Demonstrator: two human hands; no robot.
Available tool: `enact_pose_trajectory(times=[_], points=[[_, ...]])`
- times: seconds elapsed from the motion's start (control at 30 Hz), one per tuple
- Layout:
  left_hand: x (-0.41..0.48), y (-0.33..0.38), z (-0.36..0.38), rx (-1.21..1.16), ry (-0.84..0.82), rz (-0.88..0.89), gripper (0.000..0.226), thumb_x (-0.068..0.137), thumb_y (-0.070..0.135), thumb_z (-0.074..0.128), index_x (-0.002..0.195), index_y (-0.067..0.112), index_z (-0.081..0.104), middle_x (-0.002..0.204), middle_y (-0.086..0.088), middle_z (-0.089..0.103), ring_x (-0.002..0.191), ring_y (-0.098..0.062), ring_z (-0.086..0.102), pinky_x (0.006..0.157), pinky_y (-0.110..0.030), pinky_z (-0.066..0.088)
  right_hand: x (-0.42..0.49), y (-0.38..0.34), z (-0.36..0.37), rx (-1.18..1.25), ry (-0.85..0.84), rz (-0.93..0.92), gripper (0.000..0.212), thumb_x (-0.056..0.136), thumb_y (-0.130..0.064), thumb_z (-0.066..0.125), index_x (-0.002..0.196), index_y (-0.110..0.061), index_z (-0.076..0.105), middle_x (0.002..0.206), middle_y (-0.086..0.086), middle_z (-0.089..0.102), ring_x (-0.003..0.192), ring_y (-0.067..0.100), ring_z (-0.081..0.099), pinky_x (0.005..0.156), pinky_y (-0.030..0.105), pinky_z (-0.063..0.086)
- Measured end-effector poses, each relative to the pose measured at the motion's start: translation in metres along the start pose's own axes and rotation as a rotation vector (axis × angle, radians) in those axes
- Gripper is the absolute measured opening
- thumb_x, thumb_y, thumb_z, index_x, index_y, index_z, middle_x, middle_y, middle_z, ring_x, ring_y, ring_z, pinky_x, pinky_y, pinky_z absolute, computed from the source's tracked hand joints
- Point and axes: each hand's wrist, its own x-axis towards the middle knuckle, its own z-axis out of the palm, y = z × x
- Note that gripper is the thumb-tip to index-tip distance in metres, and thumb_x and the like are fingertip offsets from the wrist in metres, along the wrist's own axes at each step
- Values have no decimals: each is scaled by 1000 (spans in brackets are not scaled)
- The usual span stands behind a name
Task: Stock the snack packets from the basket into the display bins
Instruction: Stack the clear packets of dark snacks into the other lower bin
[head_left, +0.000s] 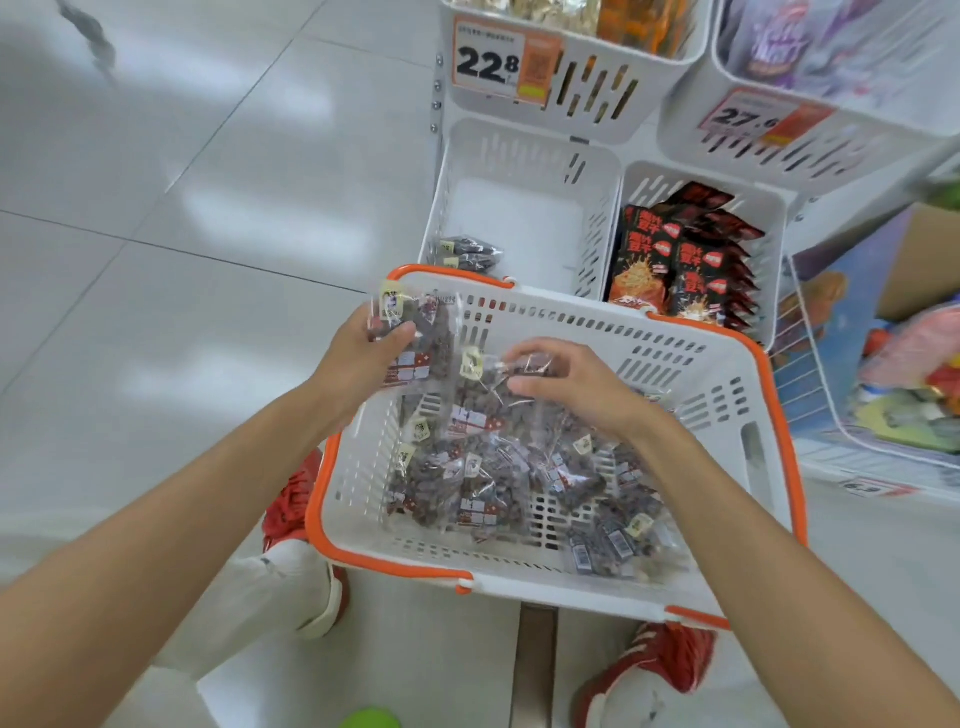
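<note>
"What's in the basket?"
"Lots of clear snack bags. The left hand grips one bag over the far left corner. The right hand pinches another bag."
"And the bins?"
"The near left bin has a few bags. The right bin has black packets."

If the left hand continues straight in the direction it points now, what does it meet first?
Probably the far rim of the basket, then the nearly empty bin behind it. The left hand points up and forward with its packet; depth is unclear.
</note>
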Motion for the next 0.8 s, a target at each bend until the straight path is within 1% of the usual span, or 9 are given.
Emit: enact_pose_trajectory(times=[0.07,0.13,0.2,0.3,0.47,0.57,0.67,0.73,0.8], points=[[-8,7,17,-42,-54,-49,71,80,67,64,137,28,49,132,-1,62,119,-24,61,102,-55,47,0,-21,-8,62,66,-55,26,90,-31,70,115,-28,65,90,23,70,91,39,68,87,36,55],[-14,11,36,-47,-90,-29,98,61,87,64,140,31,46,134,4,60,121,-20,60,101,-51,48,2,-35,-6,108,90,-76,28,93,-22,66,119,-14,63,91,8,74,90,17,72,72,13,52],[-19,19,52,-51,-62,65,83,65,80,66,127,25,57,116,2,71,107,-18,68,95,-48,53,3,-45,2,161,152,-99,25,94,-26,64,114,-10,64,93,2,75,84,11,72,72,18,54],[-23,29,65,-159,-24,63,64,72,67,66,117,20,63,102,-1,74,99,-24,71,92,-52,54,4,-53,16,194,400,-120,32,94,-47,58,85,-17,64,70,-2,68,66,19,67,65,35,55],[-27,36,76,-336,-25,52,48,91,48,62,124,12,60,111,-13,72,104,-30,69,93,-57,53,10,-56,33,338,735,-202,43,94,-41,62,67,-9,50,85,1,48,78,16,55,79,39,49],[-22,33,72,-352,-57,55,37,99,34,55,126,8,59,116,-16,70,108,-34,67,95,-60,50,10,-52,33,266,710,-243,29,94,-43,59,93,-14,58,108,-11,49,101,5,52,95,35,45],[-14,35,68,-307,-95,76,38,94,30,52,122,6,60,115,-21,69,106,-40,66,92,-67,48,16,-45,28,253,519,-234,50,87,-61,58,128,-37,42,137,-5,47,126,18,50,101,43,45],[-12,40,71,-168,-43,167,42,93,38,45,114,7,64,106,-18,71,100,-36,68,88,-61,53,20,-43,22,280,472,-210,57,84,-68,57,133,-45,39,138,3,52,126,25,54,102,48,48],[-7,45,75,-28,41,270,62,96,57,37,109,2,64,96,-20,70,88,-33,69,83,-53,56,23,-45,16,283,535,-225,49,90,-58,56,131,-35,45,130,3,58,122,19,56,102,41,47]])
